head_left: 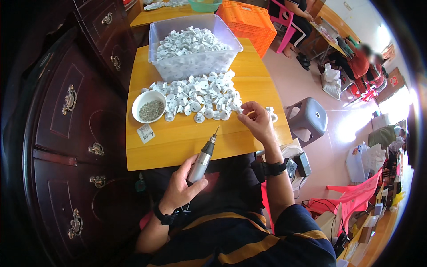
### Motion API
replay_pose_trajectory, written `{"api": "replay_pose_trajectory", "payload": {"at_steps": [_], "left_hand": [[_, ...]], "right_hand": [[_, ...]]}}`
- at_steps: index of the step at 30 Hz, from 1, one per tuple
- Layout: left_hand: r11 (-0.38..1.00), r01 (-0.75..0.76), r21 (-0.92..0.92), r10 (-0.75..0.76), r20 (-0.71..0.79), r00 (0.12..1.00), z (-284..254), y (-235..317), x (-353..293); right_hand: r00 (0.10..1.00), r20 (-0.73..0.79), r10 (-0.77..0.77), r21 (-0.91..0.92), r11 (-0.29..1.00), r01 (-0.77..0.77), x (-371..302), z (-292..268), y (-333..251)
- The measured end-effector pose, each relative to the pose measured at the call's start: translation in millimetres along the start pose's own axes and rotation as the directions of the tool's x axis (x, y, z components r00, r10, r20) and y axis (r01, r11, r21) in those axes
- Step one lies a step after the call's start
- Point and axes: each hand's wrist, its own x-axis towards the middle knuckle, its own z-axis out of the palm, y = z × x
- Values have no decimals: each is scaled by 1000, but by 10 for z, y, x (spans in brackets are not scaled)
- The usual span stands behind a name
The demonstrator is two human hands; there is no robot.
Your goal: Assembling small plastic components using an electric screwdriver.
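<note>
My left hand (182, 184) is wrapped round a grey and black electric screwdriver (202, 162), whose thin bit points up and away over the near part of the table. At the right end of a loose pile of small white plastic parts (207, 93), my right hand (259, 123) has its thumb and fingers pinched on one white part, mostly covered by the fingertips. Left of the pile stands a white bowl (136, 109) of small metal screws (152, 110). Behind the pile, a clear plastic bin (195, 64) is filled with more such parts.
A printed white card (145, 133) lies on the yellow wooden table (178, 149) below the bowl. Dark wooden cabinets (58, 124) stand close on the left. To the right are a grey stool (308, 118) and a pink chair (356, 196). Orange crates (247, 24) and seated people are farther back.
</note>
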Motion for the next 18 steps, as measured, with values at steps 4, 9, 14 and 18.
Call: {"api": "replay_pose_trajectory", "payload": {"at_steps": [4, 9, 14, 18], "left_hand": [[1000, 10, 9, -9, -19, 1000, -1, 6, -4], [1000, 21, -6, -21, -24, 999, 15, 13, 10], [1000, 8, 1, -8, -23, 1000, 17, 21, 11], [1000, 9, 21, -8, -33, 999, 14, 20, 8]], "right_hand": [[947, -279, -157, -535, 845, -17, -7, 158, -86], [954, -218, -208, -700, 714, -4, 41, 204, 47], [969, -196, -153, -679, 734, -22, 75, 193, 102], [960, -244, -136, -592, 805, -36, 18, 141, 58]]}}
